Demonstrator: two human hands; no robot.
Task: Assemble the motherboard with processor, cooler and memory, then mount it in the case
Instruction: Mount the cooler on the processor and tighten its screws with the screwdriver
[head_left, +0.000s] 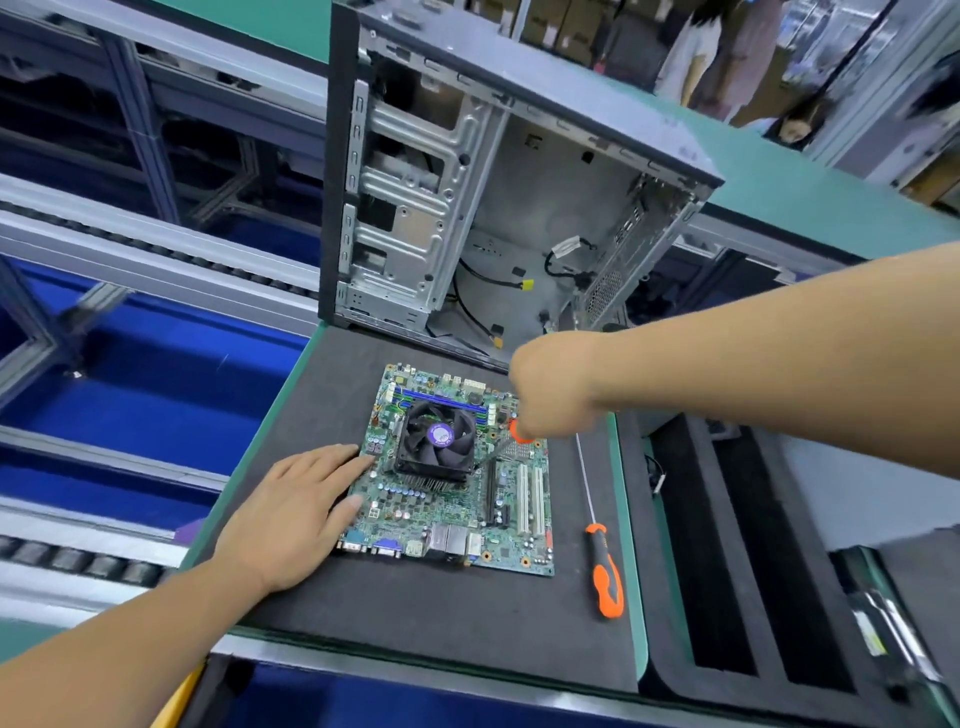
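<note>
A green motherboard (457, 514) lies flat on a dark foam mat (415, 613). A black cooler with a fan (437, 441) sits on the board. My right hand (556, 389) grips a screwdriver with an orange handle (517, 431); its shaft slants down to the cooler's right corner. My left hand (296, 512) rests flat with straight fingers on the mat and the board's left edge. Behind the board an open grey computer case (498, 208) stands upright, with loose cables inside.
A second, long screwdriver with an orange and black handle (605, 571) lies on the mat right of the board. A black foam tray with slots (753, 571) sits at the right. A roller conveyor and blue bins are at the left. Two people are behind the case.
</note>
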